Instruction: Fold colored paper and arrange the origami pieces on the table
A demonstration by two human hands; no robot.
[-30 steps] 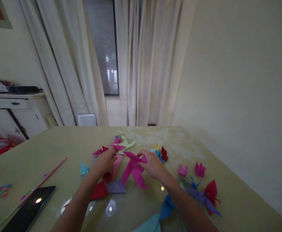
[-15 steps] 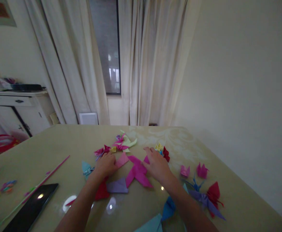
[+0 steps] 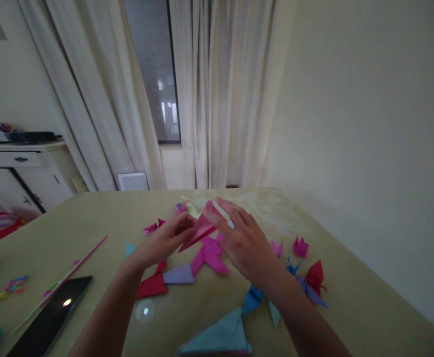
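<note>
A pink folded-paper piece [image 3: 202, 229] is held up at a slant above the far middle of the table. My left hand [image 3: 167, 239] pinches its lower left end between thumb and fingers. At the upper right side my right hand [image 3: 244, 240] grips it, fingers fairly straight; its thumb is hidden. Just beneath, a magenta four-armed origami shape [image 3: 211, 255] lies flat, partly covered by the hands. Beside it rest a lavender folded paper [image 3: 179, 274] and a red folded paper [image 3: 152, 286].
Light-blue folded paper [image 3: 217, 334] and a blue origami piece [image 3: 253, 299] lie nearest me. Red [image 3: 315, 275] and pink origami [image 3: 300, 247] sit at the right. A black phone [image 3: 51, 317] and a thin pink-green stick [image 3: 64, 280] are on the left.
The pink folded paper has been lifted off the table by my left hand. My right hand has moved in from beside the magenta shape and now grips the paper too.
</note>
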